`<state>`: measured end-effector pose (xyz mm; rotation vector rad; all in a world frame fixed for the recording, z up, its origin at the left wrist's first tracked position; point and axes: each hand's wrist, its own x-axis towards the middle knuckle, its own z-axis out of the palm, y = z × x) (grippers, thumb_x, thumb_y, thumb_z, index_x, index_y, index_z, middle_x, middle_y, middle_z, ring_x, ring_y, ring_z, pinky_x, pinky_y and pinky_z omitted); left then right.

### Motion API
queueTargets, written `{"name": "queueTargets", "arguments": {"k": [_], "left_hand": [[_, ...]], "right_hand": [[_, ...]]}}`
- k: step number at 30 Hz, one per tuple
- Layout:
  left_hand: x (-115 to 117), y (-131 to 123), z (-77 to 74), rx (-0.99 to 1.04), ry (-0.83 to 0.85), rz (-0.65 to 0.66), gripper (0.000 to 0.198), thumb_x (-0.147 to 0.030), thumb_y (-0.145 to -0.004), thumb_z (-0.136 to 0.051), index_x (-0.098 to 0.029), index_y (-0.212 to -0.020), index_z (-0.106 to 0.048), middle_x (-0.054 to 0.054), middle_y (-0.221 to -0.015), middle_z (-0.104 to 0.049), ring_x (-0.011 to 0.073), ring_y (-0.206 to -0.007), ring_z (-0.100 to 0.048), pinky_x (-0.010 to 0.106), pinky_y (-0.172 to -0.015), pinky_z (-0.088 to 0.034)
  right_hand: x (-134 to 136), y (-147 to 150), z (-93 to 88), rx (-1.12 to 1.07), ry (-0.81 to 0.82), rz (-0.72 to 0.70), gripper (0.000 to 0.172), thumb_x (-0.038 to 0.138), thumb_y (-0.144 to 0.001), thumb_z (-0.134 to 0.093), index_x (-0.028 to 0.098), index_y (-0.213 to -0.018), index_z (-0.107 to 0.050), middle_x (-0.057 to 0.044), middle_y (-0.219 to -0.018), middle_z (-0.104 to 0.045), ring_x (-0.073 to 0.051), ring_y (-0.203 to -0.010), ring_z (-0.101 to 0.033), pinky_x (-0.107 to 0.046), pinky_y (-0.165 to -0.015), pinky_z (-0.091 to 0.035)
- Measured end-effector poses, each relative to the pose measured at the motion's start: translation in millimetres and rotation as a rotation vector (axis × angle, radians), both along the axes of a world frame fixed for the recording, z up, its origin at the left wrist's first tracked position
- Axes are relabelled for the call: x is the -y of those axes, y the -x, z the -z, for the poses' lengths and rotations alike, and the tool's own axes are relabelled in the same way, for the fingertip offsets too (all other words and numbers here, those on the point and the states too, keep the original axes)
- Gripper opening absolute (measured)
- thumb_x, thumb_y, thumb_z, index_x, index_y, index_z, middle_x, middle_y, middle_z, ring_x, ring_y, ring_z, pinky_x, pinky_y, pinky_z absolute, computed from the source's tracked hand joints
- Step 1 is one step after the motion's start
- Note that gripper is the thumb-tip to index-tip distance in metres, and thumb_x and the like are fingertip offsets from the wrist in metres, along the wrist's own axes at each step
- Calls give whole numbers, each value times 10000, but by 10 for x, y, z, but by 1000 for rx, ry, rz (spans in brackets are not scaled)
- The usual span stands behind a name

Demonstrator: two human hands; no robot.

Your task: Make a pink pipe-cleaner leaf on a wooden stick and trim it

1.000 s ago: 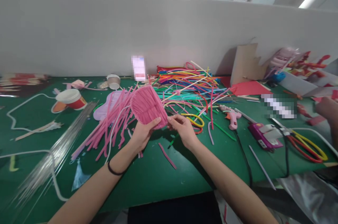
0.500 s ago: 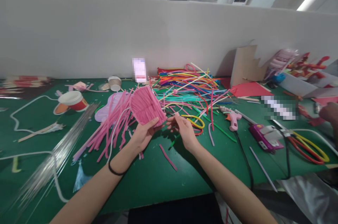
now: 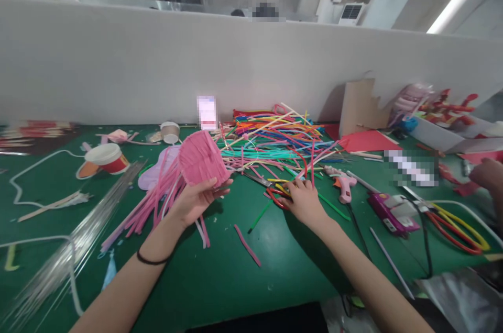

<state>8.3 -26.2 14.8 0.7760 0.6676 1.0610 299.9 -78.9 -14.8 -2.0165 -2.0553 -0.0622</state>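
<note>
My left hand [image 3: 200,199] is closed on the lower edge of a flat pink panel [image 3: 203,157] made of fuzzy pipe cleaners laid side by side. The panel is held up above the table, tilted. My right hand [image 3: 307,199] lies over the handles of a pair of scissors [image 3: 278,186] with red and yellow grips, its fingers curled on them; the blades point left. A short pink pipe cleaner [image 3: 247,245] and a green one [image 3: 259,218] lie on the table between my forearms. Loose pink pipe cleaners [image 3: 151,204] fan out behind my left hand.
Behind the hands lies a heap of coloured pipe cleaners [image 3: 271,139]. A pink glue gun [image 3: 344,186], a purple power strip [image 3: 387,213] and more scissors [image 3: 458,225] are to the right. Paper cup [image 3: 112,159] and wire bundle [image 3: 80,231] stand left. Another person's hand [image 3: 487,178] shows far right.
My right hand has moved away from the pink panel, rightward onto the scissors' handles. My left hand has shifted left and slightly down with the panel.
</note>
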Motion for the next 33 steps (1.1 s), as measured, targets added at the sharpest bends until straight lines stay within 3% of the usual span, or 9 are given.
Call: {"name": "queueTargets", "arguments": {"k": [5,8,11,15,22,25,28,31,33], "left_hand": [[21,115,-47,-44,-44,130,275,-221,-748,-714,-89,-988,-728,185,-1037,-728,341,-963,-692,396,-829,-569],[9,159,-95,101,-23,119,465,-361,-829,-628,-117,-1224,-618,202,-1220,-649,370,-1128,-611,468,-912,-526],[-45,236,-128,283,-6,105,708,-554,-856,-519,-115,-1404,-426,227,-1346,-550,374,-1259,-501,502,-976,-474],[-96,352,-132,349,11,76,843,-678,-837,-437,-129,-1466,-317,211,-1321,-576,337,-1229,-541,437,-891,-536],[-54,298,-166,249,55,-28,845,-791,-773,-379,-169,-1330,-514,172,-1156,-673,336,-1092,-622,487,-896,-521],[-49,268,-161,228,85,-5,732,-725,-816,-405,-159,-1249,-569,152,-1017,-701,325,-973,-663,541,-906,-500],[-35,256,-159,229,119,57,631,-657,-847,-429,-139,-1160,-607,119,-863,-691,302,-838,-679,567,-866,-513],[-12,237,-159,215,143,124,600,-649,-822,-475,-129,-1076,-630,108,-757,-667,301,-766,-668,575,-828,-526],[2,216,-152,191,157,145,616,-665,-798,-494,-128,-1062,-636,125,-747,-668,318,-782,-664,585,-832,-519]], "right_hand": [[-133,47,21,172,-45,-122,270,429,-885,-572,183,-973,-643,-131,-1014,-662,-330,-1109,-482,-499,-961,-294],[-168,93,19,138,-74,-139,253,397,-916,-528,164,-946,-620,-128,-986,-683,-307,-1091,-502,-505,-1005,-234],[-132,123,10,60,-80,-151,254,398,-910,-526,166,-969,-609,-115,-952,-694,-283,-1037,-529,-451,-965,-279],[-65,181,-12,50,-55,-188,302,447,-860,-572,170,-970,-614,-111,-901,-692,-285,-1006,-532,-410,-894,-320],[-76,189,47,-14,-44,-142,285,438,-883,-549,171,-949,-622,-120,-911,-694,-295,-970,-546,-426,-869,-347],[-104,146,18,-339,-191,-61,268,449,-856,-578,194,-903,-643,-93,-895,-691,-269,-951,-561,-406,-865,-382],[-140,120,-66,-901,-367,84,318,507,-800,-617,202,-889,-631,-51,-845,-666,-212,-823,-584,-351,-764,-443],[-146,145,-145,-1352,-318,78,347,502,-729,-699,218,-891,-582,26,-710,-596,-134,-588,-528,-280,-574,-427],[-121,194,-175,-1436,-255,21,338,455,-686,-759,222,-824,-556,53,-650,-556,-114,-535,-503,-262,-533,-408]]}}
